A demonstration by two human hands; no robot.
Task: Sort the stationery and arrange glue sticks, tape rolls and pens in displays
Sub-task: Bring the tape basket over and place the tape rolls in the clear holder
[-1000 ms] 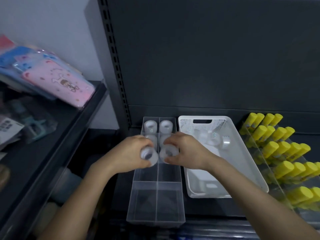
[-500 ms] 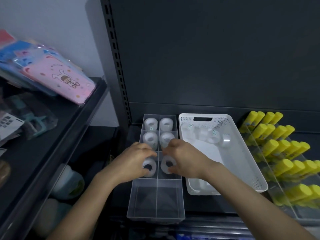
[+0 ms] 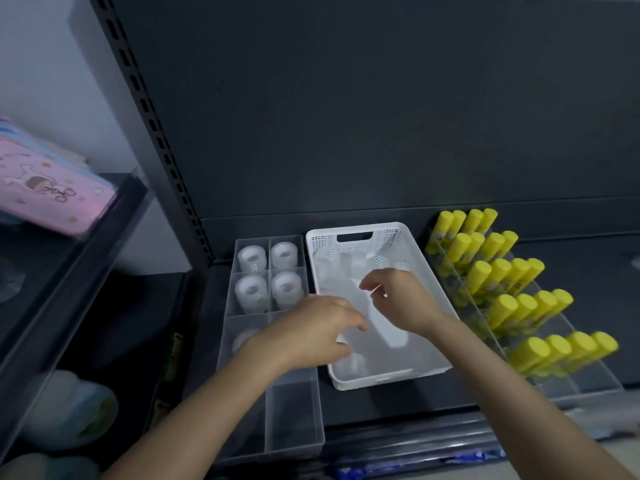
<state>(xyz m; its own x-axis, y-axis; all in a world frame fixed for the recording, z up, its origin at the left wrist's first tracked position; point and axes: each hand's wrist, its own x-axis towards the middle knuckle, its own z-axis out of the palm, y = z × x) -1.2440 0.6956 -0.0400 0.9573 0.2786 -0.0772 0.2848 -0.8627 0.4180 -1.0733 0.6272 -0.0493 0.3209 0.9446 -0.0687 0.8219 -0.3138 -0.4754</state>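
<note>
Shelf (image 3: pixel 388 407) — hands (image 3: pixel 311 329) curled over basket (image 3: pixel 427 289).

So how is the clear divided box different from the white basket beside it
The clear divided box is see-through and split into compartments; the white basket is opaque and undivided. The box is narrower, the basket wider. The box's tape rolls sit in separate compartments; the basket's loose rolls lie jumbled. Both sit on the dark shelf.

Both forearms are bare along their whole visible length — smooth and slender. The left hand (image 3: pixel 311 332), at the left rim of the white basket (image 3: pixel 391 239), and the right hand (image 3: pixel 400 301), over its middle, are bare too, slightly blurred.
</note>
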